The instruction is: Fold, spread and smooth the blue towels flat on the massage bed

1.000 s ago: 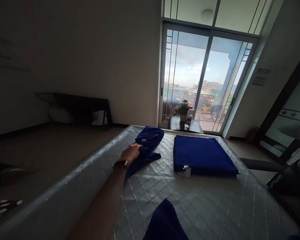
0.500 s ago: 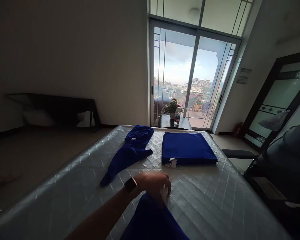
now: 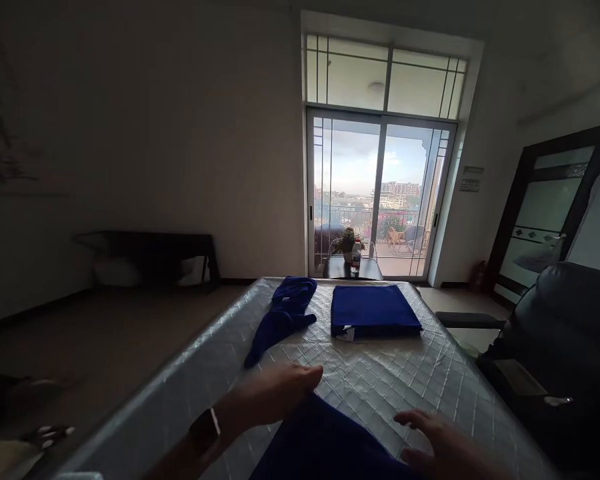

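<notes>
My left hand (image 3: 275,393), with a watch on its wrist, lies at the far edge of a dark blue cloth (image 3: 325,443) on the near end of a quilted grey mattress (image 3: 380,380); its fingers look loosely curled over the cloth edge. At the cloth's right edge my right hand (image 3: 440,443) hovers with fingers spread and holds nothing. Farther back lie a crumpled blue cloth (image 3: 283,317) and a neatly folded blue cloth (image 3: 373,310) with a white tag.
A dark chair (image 3: 555,347) stands right of the mattress. Behind the mattress a small table (image 3: 353,267) bears a plant and a bottle before glass balcony doors (image 3: 380,190). A low dark bench (image 3: 150,257) stands at the left wall.
My left hand let go of the crumpled cloth, drew back and came to the near cloth. My right hand has come into view at the lower right. The view has pulled back.
</notes>
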